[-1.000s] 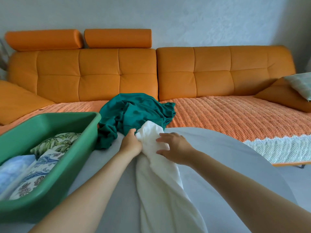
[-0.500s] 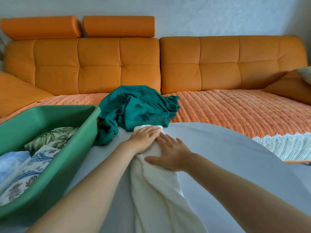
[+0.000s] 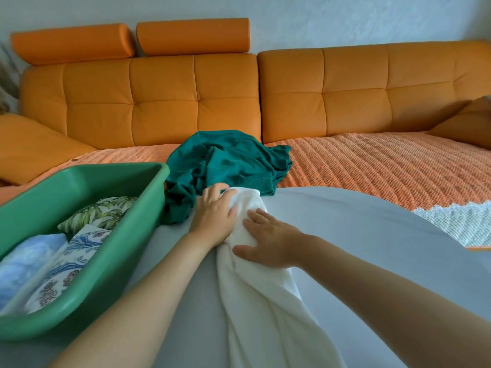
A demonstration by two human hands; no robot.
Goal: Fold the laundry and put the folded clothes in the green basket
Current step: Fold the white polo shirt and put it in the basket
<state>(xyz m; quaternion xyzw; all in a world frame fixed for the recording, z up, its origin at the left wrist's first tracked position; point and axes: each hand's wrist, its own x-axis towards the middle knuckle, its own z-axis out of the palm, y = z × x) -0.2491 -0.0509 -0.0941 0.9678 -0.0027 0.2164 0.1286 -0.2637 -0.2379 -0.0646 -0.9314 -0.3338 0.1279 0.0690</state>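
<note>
A long white cloth [image 3: 261, 296] lies bunched lengthwise down the grey table [image 3: 358, 235], its far end near a crumpled teal garment [image 3: 228, 163]. My left hand [image 3: 212, 216] lies flat on the cloth's far end, fingers straight. My right hand [image 3: 268, 243] presses flat on the cloth just nearer, fingers spread. The green basket [image 3: 111, 274] stands at the left of the table and holds folded clothes: a leaf-print piece [image 3: 101, 213], a blue-patterned piece [image 3: 66, 266] and a pale blue piece [image 3: 24, 264].
An orange sofa [image 3: 318, 96] with an orange woven throw [image 3: 372, 166] runs behind the table. An orange cushion [image 3: 32, 147] lies at the far left and another [image 3: 467, 123] at the far right. The throw's white lace edge [image 3: 459, 221] hangs at the right.
A second ago both hands gripped the raised end of the white cloth. They have laid it down flat near the teal garment and now press it with straight fingers.
</note>
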